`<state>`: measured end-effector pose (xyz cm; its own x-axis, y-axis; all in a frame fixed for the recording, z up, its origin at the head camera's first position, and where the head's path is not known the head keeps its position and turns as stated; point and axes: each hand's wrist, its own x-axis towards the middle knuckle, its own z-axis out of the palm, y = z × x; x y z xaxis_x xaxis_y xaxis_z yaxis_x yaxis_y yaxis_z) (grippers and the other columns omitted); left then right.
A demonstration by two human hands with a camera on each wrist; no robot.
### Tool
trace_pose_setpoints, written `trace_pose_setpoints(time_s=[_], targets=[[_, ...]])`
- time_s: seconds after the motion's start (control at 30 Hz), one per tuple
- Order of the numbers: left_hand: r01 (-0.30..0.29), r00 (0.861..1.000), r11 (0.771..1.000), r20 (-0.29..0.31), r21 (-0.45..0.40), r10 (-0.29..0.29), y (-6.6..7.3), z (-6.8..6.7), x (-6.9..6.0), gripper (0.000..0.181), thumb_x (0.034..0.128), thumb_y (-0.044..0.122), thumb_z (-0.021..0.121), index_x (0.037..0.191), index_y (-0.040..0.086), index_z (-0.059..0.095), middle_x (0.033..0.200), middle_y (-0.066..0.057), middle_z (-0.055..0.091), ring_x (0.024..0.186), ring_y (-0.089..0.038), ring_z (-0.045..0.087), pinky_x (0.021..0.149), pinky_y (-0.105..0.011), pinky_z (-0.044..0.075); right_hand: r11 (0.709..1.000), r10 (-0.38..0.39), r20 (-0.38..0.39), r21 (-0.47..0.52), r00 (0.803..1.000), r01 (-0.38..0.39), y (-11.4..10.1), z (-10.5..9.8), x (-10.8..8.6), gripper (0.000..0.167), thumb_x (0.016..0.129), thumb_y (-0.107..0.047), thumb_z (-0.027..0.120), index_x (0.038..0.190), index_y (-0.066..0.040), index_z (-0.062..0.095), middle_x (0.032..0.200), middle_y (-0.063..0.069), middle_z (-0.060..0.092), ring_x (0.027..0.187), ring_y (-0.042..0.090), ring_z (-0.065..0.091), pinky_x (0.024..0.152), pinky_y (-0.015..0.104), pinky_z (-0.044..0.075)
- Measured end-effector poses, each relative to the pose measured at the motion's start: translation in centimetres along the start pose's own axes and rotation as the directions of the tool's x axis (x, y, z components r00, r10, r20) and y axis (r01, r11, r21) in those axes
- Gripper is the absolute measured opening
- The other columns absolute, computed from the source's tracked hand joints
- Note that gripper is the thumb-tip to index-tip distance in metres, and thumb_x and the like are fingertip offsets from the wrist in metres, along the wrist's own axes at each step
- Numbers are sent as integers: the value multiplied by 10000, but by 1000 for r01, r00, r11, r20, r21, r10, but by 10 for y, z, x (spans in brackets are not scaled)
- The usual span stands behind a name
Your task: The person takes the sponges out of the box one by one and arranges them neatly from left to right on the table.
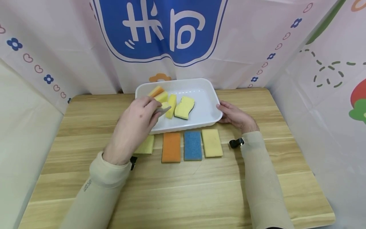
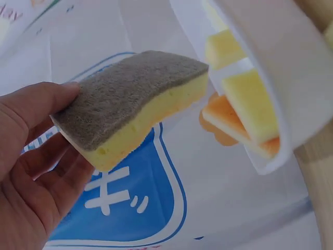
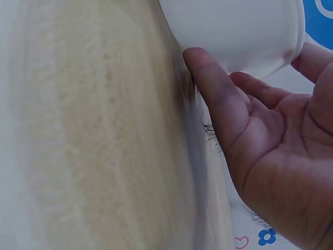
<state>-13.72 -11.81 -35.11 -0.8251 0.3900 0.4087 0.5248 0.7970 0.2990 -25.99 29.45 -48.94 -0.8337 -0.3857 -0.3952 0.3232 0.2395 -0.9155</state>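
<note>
Between thumb and fingers, my left hand (image 1: 135,122) pinches a wavy sponge (image 2: 138,99) with a grey scouring side and a yellow foam side. In the head view this sponge is over the left part of a white tray (image 1: 204,108), partly covered by the hand. At the tray's right end, my right hand (image 1: 234,116) holds the rim, thumb on top and fingers beneath. Inside the tray lie a wavy yellow sponge (image 1: 184,107), an upright yellow sponge (image 1: 171,106) and an orange-topped sponge (image 1: 155,91) leaning at the left.
In front of the tray, flat sponges lie in a row on the wooden table (image 1: 177,194): a yellow-green one (image 1: 145,145) partly behind the left hand, an orange one (image 1: 171,148), a blue one (image 1: 193,145) and a pale yellow one (image 1: 212,143). A printed curtain (image 1: 240,38) hangs behind.
</note>
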Motion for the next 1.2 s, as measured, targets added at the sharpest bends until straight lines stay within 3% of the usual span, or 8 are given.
trace_pose_setpoints(time_s=[0.07, 0.2, 0.4, 0.63, 0.73, 0.87, 1.07, 1.2], targets=[[-47, 999, 999, -4, 2, 47, 0, 0, -8, 156, 1104, 76, 821, 1247, 15, 809, 1261, -167, 801, 1162, -395, 751, 1054, -563, 687, 1000, 3, 0, -1, 1000, -3, 0, 0, 0, 746, 1287, -423, 436, 1890, -93, 149, 1837, 274, 465, 1470, 240, 691, 1039, 242, 680], [-117, 993, 993, -13, 12, 118, -2, -2, -26, 164, 1086, 60, 841, 1241, 23, 804, 1261, -167, 802, 1162, -387, 755, 1058, -559, 689, 1000, 8, -2, 3, 1000, -8, 0, 0, 1, 748, 1285, -425, 445, 1891, -97, 153, 1833, 272, 473, 1400, 184, 724, 1028, 241, 684], [-162, 987, 986, -5, 43, 163, 0, -13, -49, 216, 1060, 23, 856, 1266, 46, 797, 1268, -129, 785, 1134, -345, 745, 971, -507, 703, 1000, 8, -1, 1, 1000, -8, -1, 0, 0, 769, 1280, -442, 456, 1895, -110, 136, 1835, 278, 467, 1258, 57, 757, 1021, 228, 682], [-220, 975, 974, 18, 43, 220, 8, -33, -65, 318, 1024, 19, 897, 1320, 81, 796, 1307, -99, 786, 1158, -304, 751, 909, -492, 730, 1000, 9, -1, 3, 1000, -9, -1, -1, -2, 768, 1282, -444, 445, 1899, -121, 120, 1854, 260, 447, 1415, 179, 718, 1035, 229, 681], [-282, 959, 958, 30, 57, 281, 12, -40, -71, 330, 1008, 15, 907, 1312, 74, 794, 1271, -109, 789, 1135, -303, 756, 886, -477, 735, 1000, 8, -2, 6, 1000, -8, 0, 0, -2, 768, 1283, -441, 442, 1897, -113, 119, 1855, 257, 448, 1533, 301, 659, 1045, 237, 685], [-354, 933, 930, 105, 97, 345, 15, -42, -79, 342, 964, 11, 939, 1271, 56, 795, 1225, -107, 782, 1104, -288, 756, 887, -430, 729, 1000, 6, -3, 4, 1000, -6, -2, 0, -3, 793, 1278, -453, 455, 1897, -108, 98, 1862, 258, 435, 1613, 379, 599, 1070, 241, 681], [-420, 891, 894, 255, 154, 375, 13, -32, -89, 345, 904, -96, 927, 1162, 78, 780, 1151, -54, 770, 1057, -240, 736, 865, -388, 706, 1000, 12, -8, 5, 1000, -12, -1, 0, -1, 786, 1280, -448, 449, 1896, -102, 105, 1851, 257, 454, 1605, 387, 601, 1058, 248, 688], [-465, 869, 868, 276, 171, 411, 9, -23, -96, 351, 857, -119, 932, 1059, 104, 752, 1032, -7, 707, 950, -199, 675, 767, -343, 654, 1000, 19, -7, 5, 1000, -19, 0, -1, 0, 792, 1280, -458, 444, 1896, -101, 98, 1858, 253, 447, 1644, 423, 558, 1054, 251, 689]])
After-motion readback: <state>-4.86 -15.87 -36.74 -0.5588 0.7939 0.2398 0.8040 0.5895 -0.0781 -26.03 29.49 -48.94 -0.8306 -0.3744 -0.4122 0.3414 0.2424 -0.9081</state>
